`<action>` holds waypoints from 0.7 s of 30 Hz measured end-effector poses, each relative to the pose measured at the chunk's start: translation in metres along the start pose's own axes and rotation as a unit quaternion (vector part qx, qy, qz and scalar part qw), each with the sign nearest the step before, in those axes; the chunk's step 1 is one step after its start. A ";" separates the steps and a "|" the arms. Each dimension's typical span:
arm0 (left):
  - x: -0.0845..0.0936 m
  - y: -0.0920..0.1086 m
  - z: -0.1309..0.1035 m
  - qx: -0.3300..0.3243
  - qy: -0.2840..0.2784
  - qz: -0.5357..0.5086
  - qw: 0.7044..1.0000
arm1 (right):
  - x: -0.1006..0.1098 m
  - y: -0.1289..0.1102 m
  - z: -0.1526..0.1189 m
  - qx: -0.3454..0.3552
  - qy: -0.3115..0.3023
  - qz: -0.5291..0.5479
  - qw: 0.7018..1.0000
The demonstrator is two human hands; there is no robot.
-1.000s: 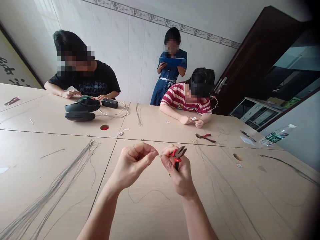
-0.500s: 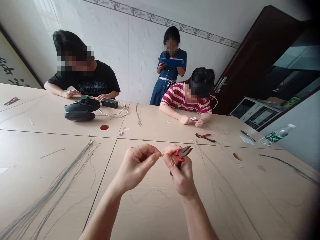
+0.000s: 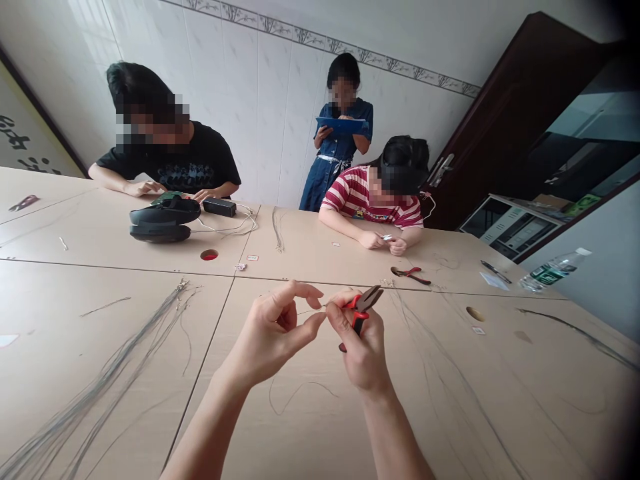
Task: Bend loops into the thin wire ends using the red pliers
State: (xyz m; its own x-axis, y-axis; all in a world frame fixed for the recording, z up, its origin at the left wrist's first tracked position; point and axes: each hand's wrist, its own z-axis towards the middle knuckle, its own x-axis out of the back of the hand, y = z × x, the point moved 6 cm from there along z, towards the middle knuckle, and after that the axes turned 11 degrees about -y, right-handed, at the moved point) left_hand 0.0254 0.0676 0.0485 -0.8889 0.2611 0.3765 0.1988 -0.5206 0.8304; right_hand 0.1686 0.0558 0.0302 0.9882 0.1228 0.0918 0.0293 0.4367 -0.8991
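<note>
Table: pale, seamed
Wire bundle: fanned out, left of both hands
Bottle: clear, green-labelled, far right
Left hand: thumb and forefinger spread, partly hiding wire
Right hand: pinching wire at fingertips
Pliers: red-handled, crossing right palm
Wire: thin, slightly bent, between hands

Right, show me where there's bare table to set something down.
Far left, between the black device and the small white strip. Near left, between the short loose wire and the wire bundle. Crowded: around the right hand, which holds red-handled pliers, with thin wires to its right.
</note>
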 end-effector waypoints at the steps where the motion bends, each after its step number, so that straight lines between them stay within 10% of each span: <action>1: 0.000 0.001 0.000 -0.008 0.003 0.009 1.000 | 0.000 0.000 0.000 -0.001 -0.001 0.002 1.000; 21: 0.006 0.011 0.002 -0.071 0.023 0.099 0.992 | -0.003 -0.006 0.002 -0.035 -0.046 -0.015 0.998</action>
State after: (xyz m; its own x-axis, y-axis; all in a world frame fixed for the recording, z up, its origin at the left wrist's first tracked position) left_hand 0.0231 0.0651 0.0610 -0.8575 0.1064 0.5034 0.3133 -0.6682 0.6748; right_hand 0.1650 0.0543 0.0363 0.9689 0.1928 0.1551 0.0722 0.3792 -0.9225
